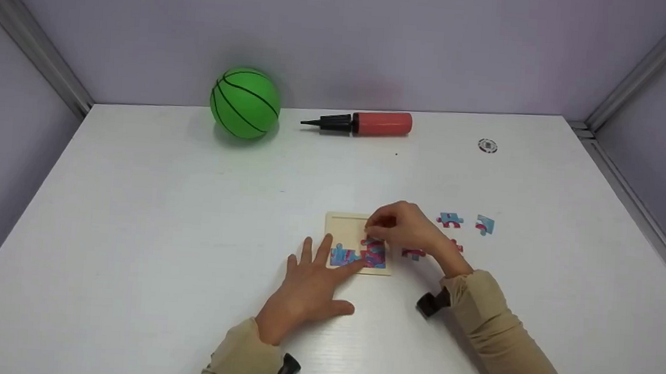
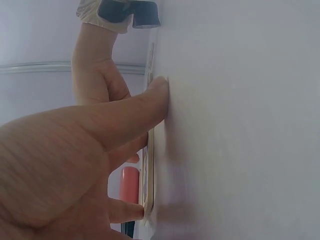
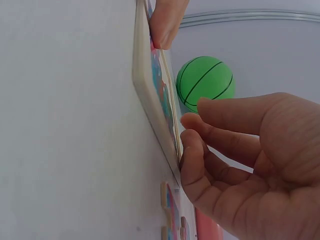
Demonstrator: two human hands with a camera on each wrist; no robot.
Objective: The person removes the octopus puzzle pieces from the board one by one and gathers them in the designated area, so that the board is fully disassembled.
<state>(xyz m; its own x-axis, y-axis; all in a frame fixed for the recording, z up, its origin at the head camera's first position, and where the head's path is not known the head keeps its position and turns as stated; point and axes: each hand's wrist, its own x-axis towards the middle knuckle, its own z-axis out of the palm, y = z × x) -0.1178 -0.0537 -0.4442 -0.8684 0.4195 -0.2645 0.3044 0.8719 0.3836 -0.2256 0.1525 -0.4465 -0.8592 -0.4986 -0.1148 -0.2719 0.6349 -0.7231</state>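
Note:
A small wooden puzzle tray point(image 1: 345, 225) lies on the white table, with jigsaw pieces point(image 1: 375, 260) along its near side. My left hand point(image 1: 312, 293) is spread at its near left corner, one fingertip on the fitted pieces and the thumb point(image 2: 150, 100) against the table. Over the tray's right part is my right hand point(image 1: 408, 229), its fingers loosely bent. In the right wrist view, the thumb point(image 3: 235, 111) and fingertips come close together, and no piece shows between them. From the head view, they hide part of the tray and its upper right piece.
Loose jigsaw pieces point(image 1: 450, 220) lie right of the tray, some partly behind my right wrist; another piece point(image 1: 485, 224) is farther right. Toward the back are a green ball point(image 1: 245, 103), a red and black hand pump point(image 1: 382, 123) and a poker chip point(image 1: 487, 145).

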